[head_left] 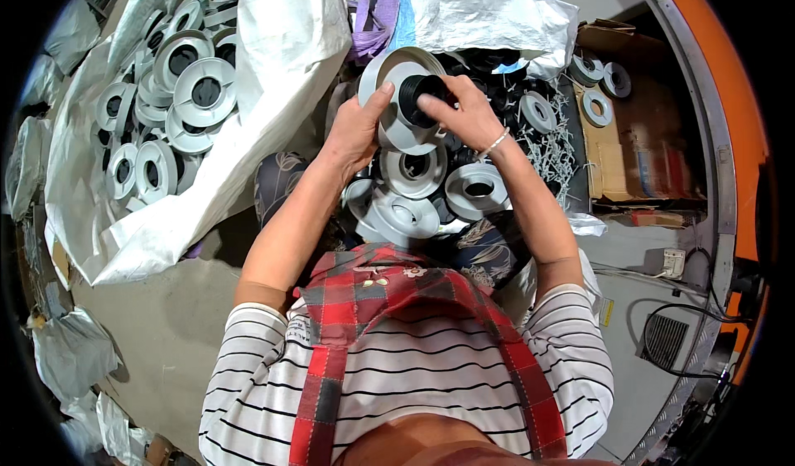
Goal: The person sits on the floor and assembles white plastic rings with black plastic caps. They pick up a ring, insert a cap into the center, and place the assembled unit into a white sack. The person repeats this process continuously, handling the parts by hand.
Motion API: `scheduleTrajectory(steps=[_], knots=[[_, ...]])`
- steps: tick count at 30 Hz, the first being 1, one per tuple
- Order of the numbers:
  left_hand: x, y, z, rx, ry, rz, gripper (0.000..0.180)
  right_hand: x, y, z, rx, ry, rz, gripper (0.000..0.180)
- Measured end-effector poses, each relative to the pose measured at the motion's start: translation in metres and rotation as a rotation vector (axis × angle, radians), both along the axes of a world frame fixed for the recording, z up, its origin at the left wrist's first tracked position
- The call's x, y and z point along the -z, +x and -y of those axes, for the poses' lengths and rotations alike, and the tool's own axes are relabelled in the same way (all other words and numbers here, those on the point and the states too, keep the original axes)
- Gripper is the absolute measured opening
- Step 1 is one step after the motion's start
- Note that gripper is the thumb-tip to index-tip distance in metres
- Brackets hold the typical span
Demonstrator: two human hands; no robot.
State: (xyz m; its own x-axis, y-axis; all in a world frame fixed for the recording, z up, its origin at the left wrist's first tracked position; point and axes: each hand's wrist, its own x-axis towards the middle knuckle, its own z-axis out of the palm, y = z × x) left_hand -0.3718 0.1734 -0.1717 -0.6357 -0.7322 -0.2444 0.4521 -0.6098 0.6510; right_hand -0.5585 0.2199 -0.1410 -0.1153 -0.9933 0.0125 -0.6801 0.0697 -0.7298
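Observation:
In front of me my left hand [358, 125] is closed on the side of a grey round plastic flange [377, 73], its wide rim tilted up. My right hand [470, 115] grips a black ribbed plastic collar [421, 99] against the middle of that flange, its thumb on the collar's face. Whether the two parts are joined cannot be made out. Just below the hands, over my lap, lie more grey flanges [476, 189], some with black centres. Several black parts [501, 85] are heaped behind my right hand.
A large white woven sack [281, 77] at left holds many grey flanges with black centres [204, 91]. Small pale plastic pieces [553, 147] are piled at right, near a cardboard box [613, 156] with grey rings. A purple strap [375, 19] lies ahead; a black cable [654, 333] runs at lower right.

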Motion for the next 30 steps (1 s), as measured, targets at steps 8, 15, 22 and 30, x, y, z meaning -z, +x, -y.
scheduleTrajectory(steps=[8, 15, 22, 30], knots=[[-0.01, 0.034, -0.018, 0.089, -0.171, 0.174, 0.042, -0.02, 0.027, -0.023, -0.381, -0.194, -0.537, 0.086], [-0.015, 0.041, -0.021, 0.226, -0.039, 0.107, 0.04, -0.056, 0.028, -0.025, -0.901, -0.372, -0.843, 0.071], [-0.024, 0.025, -0.021, 0.113, -0.071, 0.318, 0.049, -0.022, 0.027, -0.027, -0.769, -0.711, -1.041, 0.04], [0.002, 0.031, 0.008, 0.212, 0.099, 0.402, 0.037, -0.015, 0.031, -0.023, -0.849, -0.681, -0.808, 0.047]])
